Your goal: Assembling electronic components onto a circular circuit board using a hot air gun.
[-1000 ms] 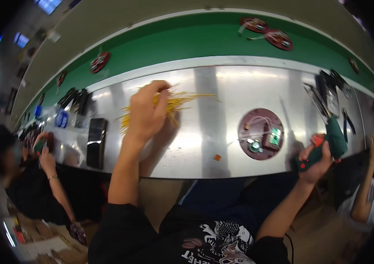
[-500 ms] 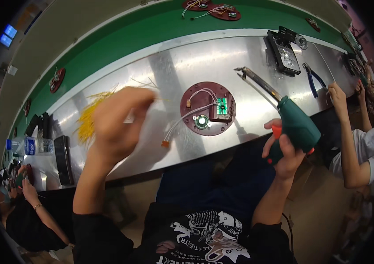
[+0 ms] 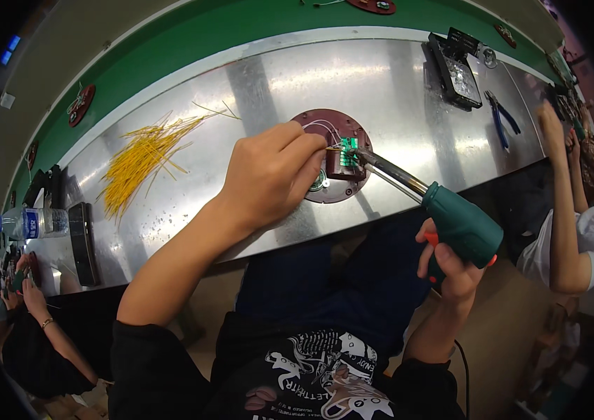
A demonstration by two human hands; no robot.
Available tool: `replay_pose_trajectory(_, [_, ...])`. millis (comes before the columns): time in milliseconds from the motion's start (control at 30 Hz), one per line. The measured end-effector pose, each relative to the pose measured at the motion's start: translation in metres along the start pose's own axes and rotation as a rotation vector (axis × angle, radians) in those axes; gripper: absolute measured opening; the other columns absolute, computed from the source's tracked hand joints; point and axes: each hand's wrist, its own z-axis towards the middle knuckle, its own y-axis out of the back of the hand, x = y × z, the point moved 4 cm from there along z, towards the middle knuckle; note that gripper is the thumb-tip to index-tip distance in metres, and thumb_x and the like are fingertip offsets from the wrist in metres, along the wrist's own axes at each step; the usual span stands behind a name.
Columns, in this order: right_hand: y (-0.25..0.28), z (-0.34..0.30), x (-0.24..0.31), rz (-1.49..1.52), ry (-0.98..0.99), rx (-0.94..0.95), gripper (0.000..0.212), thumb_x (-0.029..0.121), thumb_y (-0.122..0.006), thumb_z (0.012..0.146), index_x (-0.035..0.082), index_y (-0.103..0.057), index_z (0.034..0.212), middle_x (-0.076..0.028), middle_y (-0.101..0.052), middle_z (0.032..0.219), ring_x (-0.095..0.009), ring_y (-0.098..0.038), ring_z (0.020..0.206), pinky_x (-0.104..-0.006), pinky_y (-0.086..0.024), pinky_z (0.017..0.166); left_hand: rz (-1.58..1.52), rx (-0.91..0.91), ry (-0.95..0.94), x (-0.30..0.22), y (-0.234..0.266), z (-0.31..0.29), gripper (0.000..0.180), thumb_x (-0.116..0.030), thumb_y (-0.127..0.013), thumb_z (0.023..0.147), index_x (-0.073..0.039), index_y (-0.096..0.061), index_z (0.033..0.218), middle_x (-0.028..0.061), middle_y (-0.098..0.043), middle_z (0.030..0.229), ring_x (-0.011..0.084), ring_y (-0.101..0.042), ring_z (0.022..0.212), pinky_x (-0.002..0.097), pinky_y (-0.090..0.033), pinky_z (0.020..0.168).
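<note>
**Circuit board pinned btwn L fingertips and iron tip**

And here's the board, small, green, atop a dark block on the round maroon disc, in front of the person, a bit R of center. Its long side runs roughly away from the body. White wires loop in from upper L.

L hand is the nearer one, right up at the board's L edge: thumb and index pinched together, w/ what looks like a thin yellow strand poking R toward the board. Exact contact's too small to call.

From the other side, the soldering gun! Its long axis slants from lower R up to the board, tip at the board's R side, facing the L fingertips. Whether it's touching, can't tell. R hand sits well back, wrapped round the grip, a finger by the red trigger.

Further out: yellow wire pile to the L, then phone and bottle; pliers and black box upper R.
</note>
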Motion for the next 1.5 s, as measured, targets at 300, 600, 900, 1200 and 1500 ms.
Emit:
replay_pose_trajectory(300, [0.001, 0.005, 0.01, -0.024, -0.046, -0.025, 0.041, 0.018, -0.06, 0.088, -0.012, -0.058, 0.115, -0.027, -0.061, 0.094, -0.02, -0.056, 0.044, -0.0263, -0.043, 0.043, -0.018, 0.038, 0.006, 0.001, -0.001, 0.0, 0.012, -0.002, -0.072, 0.08, -0.001, -0.068, 0.091, 0.0115, -0.062, 0.077, 0.0289, -0.061, 0.064, 0.0371, -0.049, 0.056])
replay_pose_trajectory(600, [-0.002, 0.005, 0.013, -0.039, -0.054, 0.01, 0.039, 0.016, -0.058, 0.089, -0.013, -0.057, 0.115, -0.028, -0.061, 0.094, -0.021, -0.057, 0.045, -0.0268, -0.044, 0.046, 0.052, 0.024, -0.038, 0.0, -0.004, -0.004, 0.013, -0.004, -0.072, 0.078, -0.003, -0.064, 0.088, 0.007, -0.057, 0.075, 0.025, -0.059, 0.066, 0.0362, -0.049, 0.053])
replay_pose_trajectory(900, [-0.003, 0.006, 0.014, -0.06, -0.052, -0.004, 0.039, 0.014, -0.057, 0.088, -0.013, -0.056, 0.117, -0.027, -0.061, 0.095, -0.021, -0.056, 0.045, -0.0264, -0.043, 0.044, 0.027, 0.062, 0.011, -0.002, -0.002, -0.003, 0.014, 0.0, -0.071, 0.079, -0.001, -0.067, 0.093, 0.0119, -0.061, 0.078, 0.0294, -0.061, 0.067, 0.0387, -0.05, 0.059])
replay_pose_trajectory(1200, [-0.003, 0.01, 0.024, -0.101, -0.107, -0.002, 0.043, 0.013, -0.057, 0.087, -0.012, -0.054, 0.121, -0.025, -0.06, 0.09, -0.021, -0.056, 0.045, -0.028, -0.044, 0.041, 0.039, 0.072, -0.007, -0.006, -0.001, 0.0, 0.015, 0.0, -0.071, 0.079, 0.0, -0.067, 0.093, 0.0121, -0.061, 0.078, 0.0294, -0.061, 0.067, 0.0387, -0.05, 0.058])
replay_pose_trajectory(1500, [-0.007, 0.016, 0.03, -0.038, -0.283, -0.041, 0.046, 0.014, -0.058, 0.086, -0.01, -0.052, 0.124, -0.022, -0.059, 0.083, -0.02, -0.055, 0.044, -0.0276, -0.044, 0.04, 0.076, 0.037, -0.032, -0.005, -0.003, -0.001, 0.016, -0.003, -0.07, 0.077, -0.003, -0.065, 0.092, 0.0081, -0.056, 0.075, 0.0262, -0.059, 0.067, 0.0377, -0.049, 0.055])
